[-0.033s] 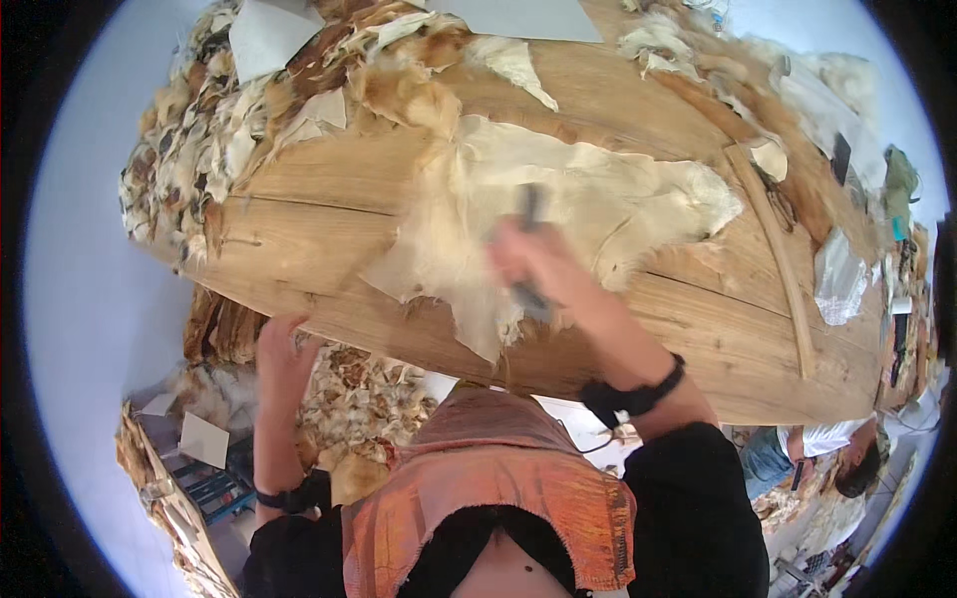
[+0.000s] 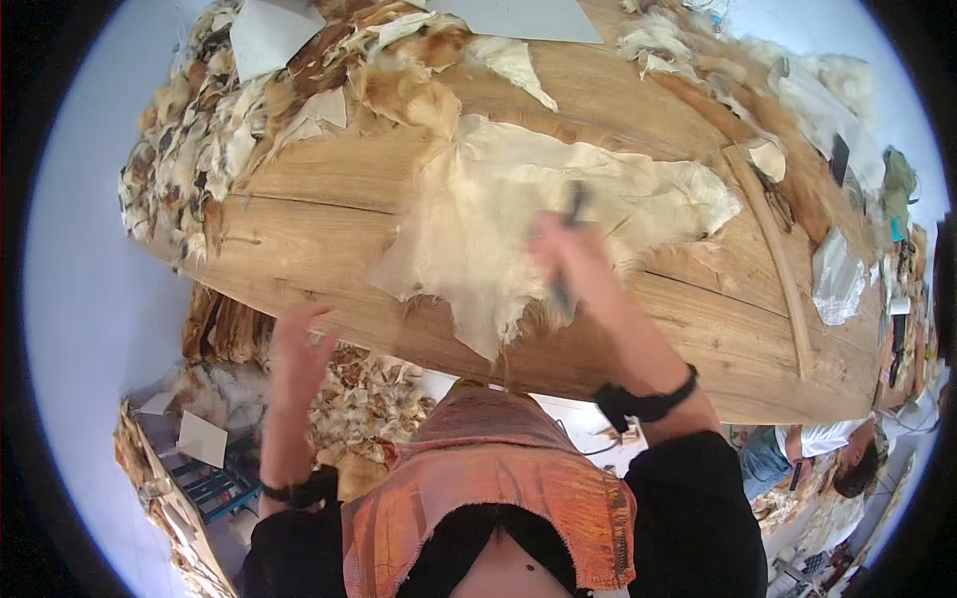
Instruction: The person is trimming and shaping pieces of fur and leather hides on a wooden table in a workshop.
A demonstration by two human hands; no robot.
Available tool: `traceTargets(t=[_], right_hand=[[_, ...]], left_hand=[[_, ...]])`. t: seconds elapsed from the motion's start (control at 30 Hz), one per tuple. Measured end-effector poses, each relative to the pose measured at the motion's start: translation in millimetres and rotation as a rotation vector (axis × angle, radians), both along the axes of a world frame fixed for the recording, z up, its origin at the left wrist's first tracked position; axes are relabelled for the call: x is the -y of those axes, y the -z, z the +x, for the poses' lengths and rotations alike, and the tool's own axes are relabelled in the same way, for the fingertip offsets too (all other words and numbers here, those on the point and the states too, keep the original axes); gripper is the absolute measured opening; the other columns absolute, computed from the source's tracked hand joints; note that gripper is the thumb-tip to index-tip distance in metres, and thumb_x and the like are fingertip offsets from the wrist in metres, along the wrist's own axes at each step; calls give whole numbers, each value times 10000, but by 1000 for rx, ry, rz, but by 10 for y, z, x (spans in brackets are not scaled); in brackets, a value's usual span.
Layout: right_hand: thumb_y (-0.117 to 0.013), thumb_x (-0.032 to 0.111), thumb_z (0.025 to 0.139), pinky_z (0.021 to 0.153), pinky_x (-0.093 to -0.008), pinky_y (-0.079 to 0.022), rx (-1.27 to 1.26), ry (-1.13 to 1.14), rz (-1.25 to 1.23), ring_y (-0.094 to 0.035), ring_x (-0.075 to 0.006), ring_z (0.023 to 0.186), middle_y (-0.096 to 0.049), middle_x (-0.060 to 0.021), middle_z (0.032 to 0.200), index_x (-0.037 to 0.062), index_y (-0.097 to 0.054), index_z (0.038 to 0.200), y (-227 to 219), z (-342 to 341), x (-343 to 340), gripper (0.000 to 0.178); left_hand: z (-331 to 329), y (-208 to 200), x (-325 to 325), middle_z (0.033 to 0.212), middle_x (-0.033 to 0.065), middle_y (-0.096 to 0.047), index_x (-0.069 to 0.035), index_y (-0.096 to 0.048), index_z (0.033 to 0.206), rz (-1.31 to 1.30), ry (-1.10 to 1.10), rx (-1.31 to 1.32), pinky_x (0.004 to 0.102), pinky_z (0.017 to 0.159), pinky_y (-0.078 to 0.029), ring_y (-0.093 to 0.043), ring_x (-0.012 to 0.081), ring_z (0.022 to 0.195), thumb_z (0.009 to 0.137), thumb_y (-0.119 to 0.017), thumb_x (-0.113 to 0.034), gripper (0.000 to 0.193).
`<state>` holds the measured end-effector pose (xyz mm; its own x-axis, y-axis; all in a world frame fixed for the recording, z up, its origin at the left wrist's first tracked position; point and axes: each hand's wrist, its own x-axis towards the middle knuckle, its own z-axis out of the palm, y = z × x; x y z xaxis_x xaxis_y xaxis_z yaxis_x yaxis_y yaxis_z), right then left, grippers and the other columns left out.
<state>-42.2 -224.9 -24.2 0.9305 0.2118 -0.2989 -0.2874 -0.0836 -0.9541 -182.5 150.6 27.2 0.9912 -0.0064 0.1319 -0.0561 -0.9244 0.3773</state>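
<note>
A pale animal hide (image 2: 488,219) with fur along its edges lies skin side up on the wooden table (image 2: 698,329). My right hand (image 2: 568,249) is closed around a dark bar-shaped hand tool (image 2: 576,204) over the middle of the hide. Motion blur hides what kind of tool it is, and I cannot tell whether it touches the skin. By the table's front edge on the left is my left hand (image 2: 302,339), slightly blurred, its fingers apart and nothing in them.
Fur scraps (image 2: 189,149) are heaped at the table's left end. A long wooden stick (image 2: 773,259) lies right of the hide, near a clear plastic bag (image 2: 837,277). More fur pieces (image 2: 364,399) lie below the table edge. Another person (image 2: 807,453) is at the lower right.
My right hand and the tool have shifted right across the hide. My left hand has moved a little to the right along the table's front edge.
</note>
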Motion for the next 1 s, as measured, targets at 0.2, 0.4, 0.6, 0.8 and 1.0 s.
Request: traceTargets(t=[0.2, 0.4, 0.6, 0.8, 1.0], right_hand=[[-725, 271, 943, 663, -329, -522, 366, 488, -785, -632, -169, 725, -688, -105, 870, 20, -664, 1210, 181, -588, 2096, 372], [-732, 250, 914, 888, -474, -503, 407, 562, -1343, -647, -361, 1008, -686, -191, 1160, 55, -676, 1249, 566, -1369, 3369, 392], [-703, 93, 867, 981, -502, -457, 815, 380, -1186, -563, -414, 1161, -626, -175, 1238, 120, -655, 1298, 226, -553, 2248, 435], [-692, 162, 896, 1002, -480, -474, 581, 74, -997, -598, -382, 1163, -672, -156, 1229, 74, -653, 1213, 3, -572, 2010, 332], [-686, 222, 954, 947, -429, -513, 132, -600, -288, -690, -336, 1027, -732, -165, 1096, 53, -695, 1230, -845, -1532, 1670, 324]], left_hand=[[494, 288, 1734, 1302, 129, -608, -88, -594, 1324, -222, 674, -25, 483, 1034, -458, -567, 370, 1204, 870, -731, -145, 478], [910, 581, 2292, 1362, 134, -546, -100, -568, 1352, -199, 590, -35, 474, 1093, -378, -490, 362, 1261, 901, -686, -218, 481], [965, 684, 2316, 1260, 116, -556, -107, -582, 1310, -114, 585, 53, 462, 1058, -376, -496, 348, 1187, 883, -701, -221, 457], [937, 720, 1950, 1161, 75, -598, -130, -659, 1175, -212, 661, 73, 458, 1012, -414, -540, 324, 1139, 876, -709, -213, 315], [741, 562, 792, 979, 58, -688, -100, -724, 980, -339, 708, -440, 473, 940, -453, -614, 337, 941, 910, -691, -207, 132]])
